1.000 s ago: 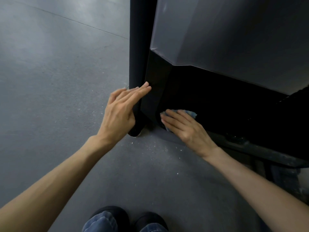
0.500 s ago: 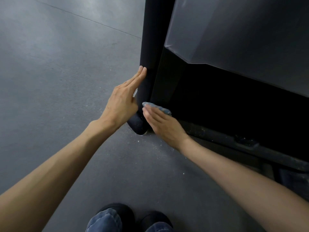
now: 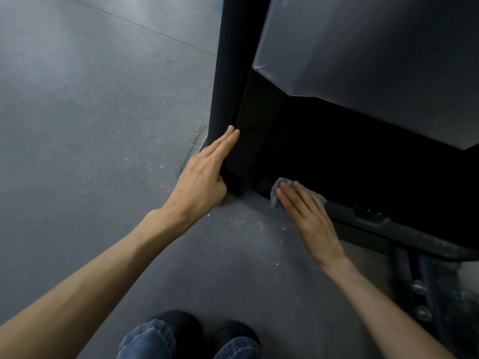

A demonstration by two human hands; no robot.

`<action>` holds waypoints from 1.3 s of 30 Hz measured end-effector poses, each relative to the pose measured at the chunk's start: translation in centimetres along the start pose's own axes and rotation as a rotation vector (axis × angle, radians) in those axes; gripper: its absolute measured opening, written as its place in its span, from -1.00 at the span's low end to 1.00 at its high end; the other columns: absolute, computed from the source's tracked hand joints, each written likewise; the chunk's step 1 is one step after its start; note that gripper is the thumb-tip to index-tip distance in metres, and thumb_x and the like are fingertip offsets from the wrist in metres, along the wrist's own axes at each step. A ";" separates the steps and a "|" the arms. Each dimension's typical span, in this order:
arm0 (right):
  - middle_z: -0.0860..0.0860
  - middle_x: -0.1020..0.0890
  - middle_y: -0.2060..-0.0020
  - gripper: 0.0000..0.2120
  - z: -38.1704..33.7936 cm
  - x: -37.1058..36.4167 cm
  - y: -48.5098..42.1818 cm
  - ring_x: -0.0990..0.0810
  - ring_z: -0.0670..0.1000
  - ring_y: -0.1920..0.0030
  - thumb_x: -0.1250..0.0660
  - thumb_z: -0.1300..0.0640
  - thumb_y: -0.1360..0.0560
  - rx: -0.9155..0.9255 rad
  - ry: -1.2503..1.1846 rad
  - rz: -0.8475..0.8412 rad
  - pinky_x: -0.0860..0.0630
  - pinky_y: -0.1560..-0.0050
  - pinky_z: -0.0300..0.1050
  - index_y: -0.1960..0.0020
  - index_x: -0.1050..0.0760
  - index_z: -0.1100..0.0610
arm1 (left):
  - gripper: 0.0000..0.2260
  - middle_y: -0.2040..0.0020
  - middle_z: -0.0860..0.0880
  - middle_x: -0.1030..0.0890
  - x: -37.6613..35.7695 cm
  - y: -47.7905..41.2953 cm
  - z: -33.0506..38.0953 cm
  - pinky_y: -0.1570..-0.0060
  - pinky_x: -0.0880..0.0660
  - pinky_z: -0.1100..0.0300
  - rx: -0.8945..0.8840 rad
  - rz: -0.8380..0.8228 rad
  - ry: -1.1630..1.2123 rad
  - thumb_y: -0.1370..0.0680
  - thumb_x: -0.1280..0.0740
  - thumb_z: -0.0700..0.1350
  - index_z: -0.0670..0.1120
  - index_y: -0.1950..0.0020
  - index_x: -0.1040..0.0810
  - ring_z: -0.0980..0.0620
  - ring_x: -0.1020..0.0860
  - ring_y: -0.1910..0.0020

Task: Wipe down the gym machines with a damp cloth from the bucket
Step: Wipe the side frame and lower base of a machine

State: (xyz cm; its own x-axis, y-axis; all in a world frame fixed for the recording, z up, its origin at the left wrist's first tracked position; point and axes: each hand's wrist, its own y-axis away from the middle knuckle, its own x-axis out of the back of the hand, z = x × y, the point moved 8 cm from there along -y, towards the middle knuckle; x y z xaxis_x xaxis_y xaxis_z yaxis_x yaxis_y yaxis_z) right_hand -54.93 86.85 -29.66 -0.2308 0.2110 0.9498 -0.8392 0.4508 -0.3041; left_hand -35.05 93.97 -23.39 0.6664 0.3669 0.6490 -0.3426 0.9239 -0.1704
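Over on the left, the speckled grey floor (image 3: 90, 151) is seen, and the left hand (image 3: 202, 177) is laid flat against the lower edge of the machine's black upright (image 3: 233, 86), fingers straight and pressed together. Just right of it, the blue-grey cloth (image 3: 278, 183) is pressed down under the right hand (image 3: 308, 216), fingers straight and slightly spread, at the near end of the dusty base rail (image 3: 401, 229). The dark recess behind is overhung by a pale grey panel (image 3: 363, 60).
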 end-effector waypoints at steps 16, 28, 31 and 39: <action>0.11 -0.25 -0.50 -0.22 1.4 -1.1 6.0 -0.11 0.11 -0.53 -0.09 0.65 -0.32 -0.710 -0.205 0.307 -0.15 -0.49 0.10 -0.50 -0.23 0.26 | -0.15 -0.56 0.11 0.02 -3.1 1.9 0.8 -0.12 -0.43 0.19 0.007 -0.040 -0.003 -0.34 -0.15 -0.52 -0.04 -0.56 -0.05 0.07 -0.28 -0.35; 0.10 -0.27 -0.49 -0.47 -5.1 -3.3 0.4 -0.10 0.09 -0.53 -0.04 0.37 -0.55 -0.424 -0.362 0.237 -0.14 -0.49 0.16 -0.51 -0.18 0.16 | -0.14 -0.57 0.09 0.05 -4.7 2.0 1.0 -0.03 -0.33 0.42 0.015 -0.024 0.023 -0.35 -0.18 -0.52 -0.04 -0.57 -0.01 0.15 -0.15 -0.44; 0.09 -0.26 -0.50 -0.31 -1.7 -2.5 3.8 -0.11 0.07 -0.54 -0.08 0.59 -0.42 -0.543 -0.338 0.270 -0.13 -0.50 0.14 -0.50 -0.22 0.20 | -0.15 -0.57 0.05 0.03 -4.7 2.0 0.9 -0.18 -0.20 0.45 -0.001 -0.003 0.005 -0.33 -0.17 -0.51 -0.08 -0.56 -0.03 0.16 -0.08 -0.47; 0.04 -0.18 -0.51 -0.33 2.9 -0.7 7.5 -0.05 0.08 -0.54 -0.13 0.61 -0.47 -0.870 -0.381 0.382 -0.06 -0.52 -0.15 -0.51 -0.19 0.22 | -0.15 -0.57 -0.11 0.09 -6.0 2.7 2.9 -0.14 -0.35 0.14 -0.067 0.026 -0.056 -0.31 -0.19 -0.49 -0.17 -0.56 0.02 -0.09 -0.25 -0.40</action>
State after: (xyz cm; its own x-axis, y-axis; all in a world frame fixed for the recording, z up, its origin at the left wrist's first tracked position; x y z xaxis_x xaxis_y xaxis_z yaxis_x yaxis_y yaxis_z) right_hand -62.52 87.55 -32.43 -0.6766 0.2516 0.6920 -0.0632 0.9165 -0.3951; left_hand -41.88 94.00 -25.59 0.6188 0.3861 0.6842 -0.3131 0.9199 -0.2359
